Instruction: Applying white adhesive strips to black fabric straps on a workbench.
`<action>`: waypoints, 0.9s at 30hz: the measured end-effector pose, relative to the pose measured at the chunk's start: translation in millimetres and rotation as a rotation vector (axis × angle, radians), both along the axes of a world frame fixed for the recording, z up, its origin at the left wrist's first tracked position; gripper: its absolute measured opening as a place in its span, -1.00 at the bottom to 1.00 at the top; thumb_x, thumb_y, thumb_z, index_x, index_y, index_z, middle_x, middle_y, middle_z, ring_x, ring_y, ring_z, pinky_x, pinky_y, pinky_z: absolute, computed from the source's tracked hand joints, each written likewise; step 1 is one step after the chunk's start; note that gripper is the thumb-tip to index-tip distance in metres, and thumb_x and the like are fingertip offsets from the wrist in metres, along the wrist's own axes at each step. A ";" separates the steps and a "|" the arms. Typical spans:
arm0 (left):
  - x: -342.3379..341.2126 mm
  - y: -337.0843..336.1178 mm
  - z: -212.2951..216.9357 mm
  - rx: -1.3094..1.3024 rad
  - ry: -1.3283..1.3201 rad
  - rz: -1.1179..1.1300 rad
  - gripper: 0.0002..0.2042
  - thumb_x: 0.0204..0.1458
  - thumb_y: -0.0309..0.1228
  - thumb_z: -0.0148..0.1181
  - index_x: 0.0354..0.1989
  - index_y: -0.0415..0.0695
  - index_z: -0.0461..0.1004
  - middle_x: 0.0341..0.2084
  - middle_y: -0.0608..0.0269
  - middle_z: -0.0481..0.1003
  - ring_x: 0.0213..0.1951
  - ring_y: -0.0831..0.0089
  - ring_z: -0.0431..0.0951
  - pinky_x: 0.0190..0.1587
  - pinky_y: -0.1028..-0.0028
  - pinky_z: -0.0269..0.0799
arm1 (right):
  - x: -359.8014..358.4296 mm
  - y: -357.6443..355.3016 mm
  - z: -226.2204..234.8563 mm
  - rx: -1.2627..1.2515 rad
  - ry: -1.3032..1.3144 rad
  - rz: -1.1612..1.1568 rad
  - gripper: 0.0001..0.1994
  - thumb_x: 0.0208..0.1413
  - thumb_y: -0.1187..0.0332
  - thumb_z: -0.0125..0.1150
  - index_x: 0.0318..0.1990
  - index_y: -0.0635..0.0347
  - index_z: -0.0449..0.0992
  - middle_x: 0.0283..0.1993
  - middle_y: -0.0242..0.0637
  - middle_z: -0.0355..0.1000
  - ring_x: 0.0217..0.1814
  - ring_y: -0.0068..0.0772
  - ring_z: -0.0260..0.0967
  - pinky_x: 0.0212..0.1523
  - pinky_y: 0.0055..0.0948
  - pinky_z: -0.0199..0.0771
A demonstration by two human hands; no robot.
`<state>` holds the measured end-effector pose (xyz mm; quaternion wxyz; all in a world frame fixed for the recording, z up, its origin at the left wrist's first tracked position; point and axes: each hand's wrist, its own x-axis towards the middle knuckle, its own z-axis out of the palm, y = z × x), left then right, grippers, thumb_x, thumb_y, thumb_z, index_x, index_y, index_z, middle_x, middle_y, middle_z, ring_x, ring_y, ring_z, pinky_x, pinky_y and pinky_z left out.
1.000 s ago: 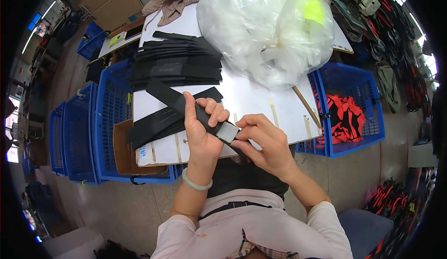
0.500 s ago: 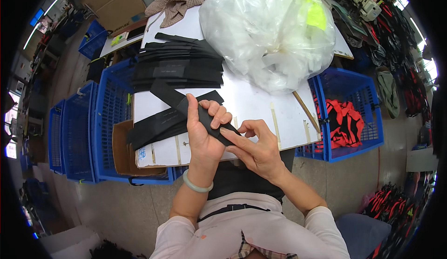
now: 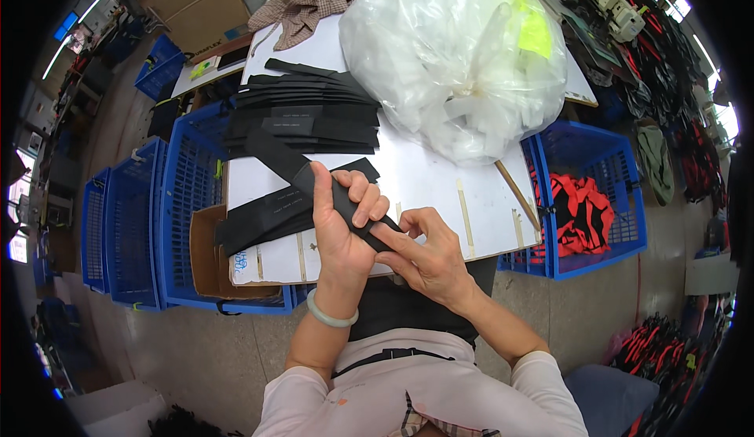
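A black fabric strip (image 3: pixel 276 154) runs slantwise through my left hand (image 3: pixel 345 221), whose fingers are curled round it with the thumb pointing up. My right hand (image 3: pixel 428 252) pinches the strip's near end between thumb and fingers, right beside the left hand. The pinched end is partly hidden by the fingers. Under and left of my hands lies a small pile of black strips (image 3: pixel 271 215), fanned at the table's front left. Beyond it, a larger stack of black strips (image 3: pixel 302 115) is spread in overlapping rows, some bearing a printed patch.
A big clear plastic bag (image 3: pixel 440 60) of white pieces fills the back of the white table (image 3: pixel 424 193). A wooden stick (image 3: pixel 517 195) lies at the right edge. Blue crates (image 3: pixel 200 146) stand at left; another blue crate (image 3: pixel 605 260) holds red-and-black pieces. A cardboard box (image 3: pixel 212 260) sits below the table's left corner.
The strip's far end has shifted slightly left and down. My right fingers have moved a little along its near end; my left hand keeps its grip.
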<state>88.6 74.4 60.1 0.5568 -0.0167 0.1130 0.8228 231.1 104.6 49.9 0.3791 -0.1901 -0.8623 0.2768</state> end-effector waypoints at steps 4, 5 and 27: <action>3.0 0.5 3.3 -0.018 0.051 -0.011 -0.59 0.23 0.02 -0.01 -0.49 -0.05 0.34 -0.68 0.41 0.19 -0.73 0.60 0.13 -0.60 0.55 0.18 | 0.5 1.5 1.3 0.010 -0.031 0.027 -0.62 -0.13 0.26 0.42 -0.07 -0.03 0.60 -0.34 -0.30 0.23 -0.33 -0.35 0.23 -0.39 -0.42 0.32; 3.8 0.6 2.1 -0.014 0.055 -0.001 -0.59 0.23 0.02 -0.01 -0.49 -0.05 0.34 -0.68 0.41 0.19 -0.73 0.60 0.13 -0.60 0.55 0.18 | 1.2 1.6 3.1 0.008 -0.051 0.026 -0.63 -0.13 0.26 0.42 -0.09 -0.01 0.60 -0.34 -0.30 0.23 -0.33 -0.33 0.22 -0.38 -0.41 0.32; 36.0 -22.5 27.0 0.281 0.859 0.009 -0.59 0.22 -0.06 0.02 -0.37 -0.23 0.33 -0.72 0.31 0.24 -0.71 0.56 0.25 -0.40 0.39 0.44 | 25.3 6.8 -41.8 0.096 0.201 0.106 -0.77 -0.21 0.63 0.33 -0.33 0.14 0.59 -0.51 -0.31 0.24 -0.56 -0.37 0.20 -0.59 -0.45 0.22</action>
